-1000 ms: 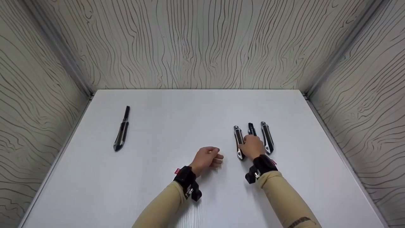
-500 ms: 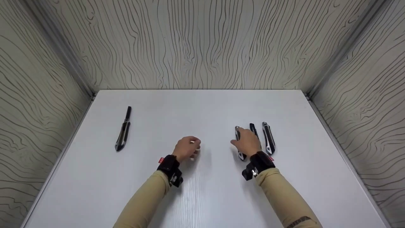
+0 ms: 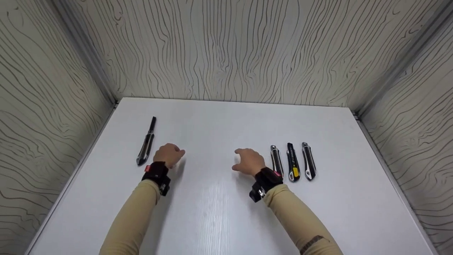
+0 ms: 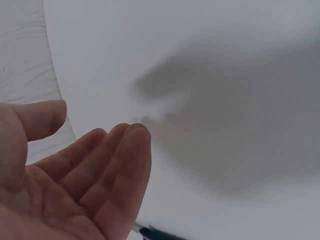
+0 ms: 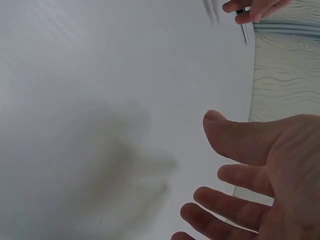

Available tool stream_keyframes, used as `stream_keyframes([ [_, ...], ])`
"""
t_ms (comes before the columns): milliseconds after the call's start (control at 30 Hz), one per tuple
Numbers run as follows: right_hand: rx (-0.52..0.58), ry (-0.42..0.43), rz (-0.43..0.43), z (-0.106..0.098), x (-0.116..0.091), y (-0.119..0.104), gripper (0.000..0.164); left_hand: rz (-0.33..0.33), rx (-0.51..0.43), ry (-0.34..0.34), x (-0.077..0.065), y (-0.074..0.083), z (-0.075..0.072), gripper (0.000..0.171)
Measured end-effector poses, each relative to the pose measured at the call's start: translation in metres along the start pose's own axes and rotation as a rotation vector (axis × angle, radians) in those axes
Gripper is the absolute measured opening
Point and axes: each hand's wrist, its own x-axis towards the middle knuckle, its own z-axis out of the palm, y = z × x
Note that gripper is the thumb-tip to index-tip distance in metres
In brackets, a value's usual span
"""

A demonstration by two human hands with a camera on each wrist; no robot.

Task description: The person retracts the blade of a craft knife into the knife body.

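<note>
My left hand (image 3: pixel 168 154) is just right of a dark utility knife (image 3: pixel 145 145) that lies on the left of the white table, a black strip extending from its far end. In the left wrist view the hand's fingers (image 4: pixel 130 165) are loosely bent around nothing, and part of the knife (image 4: pixel 157 233) shows below them. Over the middle right, my right hand (image 3: pixel 249 161) holds nothing, its thumb and fingers spread. Right of it lie a silver-and-black utility knife (image 3: pixel 276 157), partly hidden by the wrist, a black one with a yellow slider (image 3: pixel 293 164), and another silver-and-black one (image 3: pixel 309 163).
The white table (image 3: pixel 208 124) ends at a wood-grain patterned back wall (image 3: pixel 219 53), with similar panels at both sides. Each wrist wears a black camera mount, the left one (image 3: pixel 156 174) close to the left knife.
My left hand has moved left to beside the lone knife. The right hand has come away from the three knives, moving left, and the yellow slider now shows. The head view has tilted slightly.
</note>
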Motion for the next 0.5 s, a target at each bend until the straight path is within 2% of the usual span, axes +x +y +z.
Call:
stream_keyframes([
  [100,0.002,-0.018,-0.027,0.004,0.002,-0.014,0.059,-0.015,0.077,0.044,0.006,-0.019,-0.017,0.046],
  [233,-0.004,-0.046,-0.054,0.010,0.005,-0.029,0.060,-0.066,0.135,0.100,0.017,-0.046,-0.031,0.038],
  [367,-0.012,-0.066,-0.077,0.016,0.008,-0.039,0.060,-0.142,0.132,0.139,0.024,-0.067,-0.040,0.027],
  [500,-0.021,-0.061,-0.102,0.020,0.009,-0.044,0.059,-0.215,0.128,0.178,0.023,-0.079,-0.045,0.022],
])
